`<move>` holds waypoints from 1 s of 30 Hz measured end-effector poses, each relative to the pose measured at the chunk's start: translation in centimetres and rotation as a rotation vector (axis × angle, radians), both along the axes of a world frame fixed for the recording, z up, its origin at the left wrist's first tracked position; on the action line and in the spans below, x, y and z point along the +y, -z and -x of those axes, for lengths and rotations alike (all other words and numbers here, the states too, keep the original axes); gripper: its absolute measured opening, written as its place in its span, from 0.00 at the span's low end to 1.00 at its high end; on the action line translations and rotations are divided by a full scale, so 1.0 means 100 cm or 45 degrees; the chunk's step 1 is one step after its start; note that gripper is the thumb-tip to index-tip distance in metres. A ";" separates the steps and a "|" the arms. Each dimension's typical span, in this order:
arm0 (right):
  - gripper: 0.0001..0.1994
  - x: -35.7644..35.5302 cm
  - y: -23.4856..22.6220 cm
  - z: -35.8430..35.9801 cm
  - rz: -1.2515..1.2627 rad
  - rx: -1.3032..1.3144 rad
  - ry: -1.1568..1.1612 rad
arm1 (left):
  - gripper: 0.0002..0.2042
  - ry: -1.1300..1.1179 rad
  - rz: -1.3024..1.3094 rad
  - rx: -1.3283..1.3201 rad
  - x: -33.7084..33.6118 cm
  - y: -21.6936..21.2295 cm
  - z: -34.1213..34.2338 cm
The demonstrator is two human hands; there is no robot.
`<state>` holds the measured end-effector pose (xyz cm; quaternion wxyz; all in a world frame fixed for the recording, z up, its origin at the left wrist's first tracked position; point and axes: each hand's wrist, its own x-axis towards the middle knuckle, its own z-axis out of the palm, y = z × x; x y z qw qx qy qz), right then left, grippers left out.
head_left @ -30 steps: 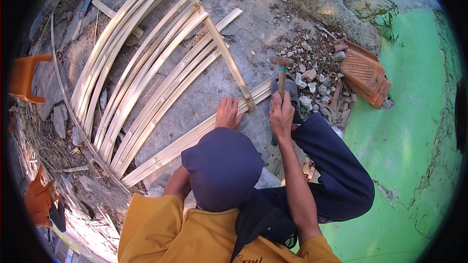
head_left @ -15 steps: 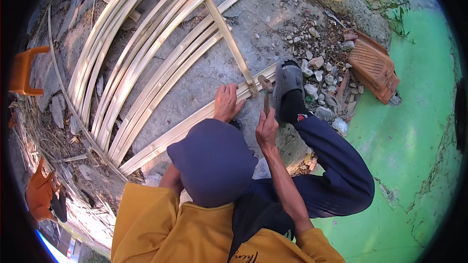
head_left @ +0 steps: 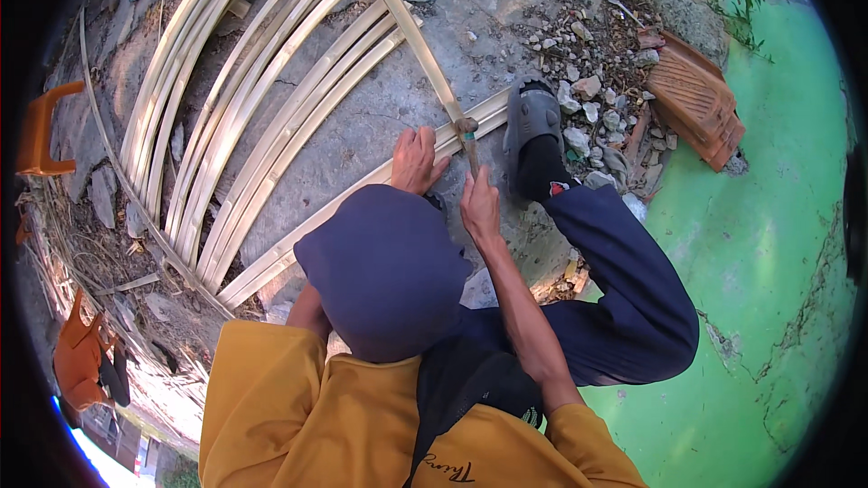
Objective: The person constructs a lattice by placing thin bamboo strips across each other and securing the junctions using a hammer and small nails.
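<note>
My right hand (head_left: 480, 207) is closed round the handle of a hammer (head_left: 467, 129). The hammer's head lies over the spot where a slanting bamboo crosspiece (head_left: 416, 36) meets the nearest pair of pale bamboo strips (head_left: 298, 242). Just left of that joint, my left hand (head_left: 415, 161) grips these strips, its fingers bent over their far side and the thumb toward the hammer. A foot in a grey clog (head_left: 532, 117) is at the strips' right end. Whether a nail is under the hammer cannot be made out.
Several more split bamboo strips (head_left: 231, 117) fan out to the left on grey concrete, crossed by a thin curved strip (head_left: 101, 126). Rubble (head_left: 583, 90) and stacked orange roof tiles (head_left: 692, 95) lie right of the foot, beside green-painted ground (head_left: 750, 307). An orange stool (head_left: 45, 131) stands far left.
My right hand has brought the hammer leftward, from beside the clog onto the crosspiece joint. My left hand keeps its place on the strips. The whole view has shifted slightly.
</note>
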<state>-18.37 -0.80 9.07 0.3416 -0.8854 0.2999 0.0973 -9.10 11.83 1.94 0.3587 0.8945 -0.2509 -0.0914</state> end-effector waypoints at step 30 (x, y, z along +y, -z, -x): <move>0.15 0.002 -0.030 -0.033 -0.157 -0.096 0.080 | 0.30 -0.017 -0.016 -0.012 0.017 0.007 0.004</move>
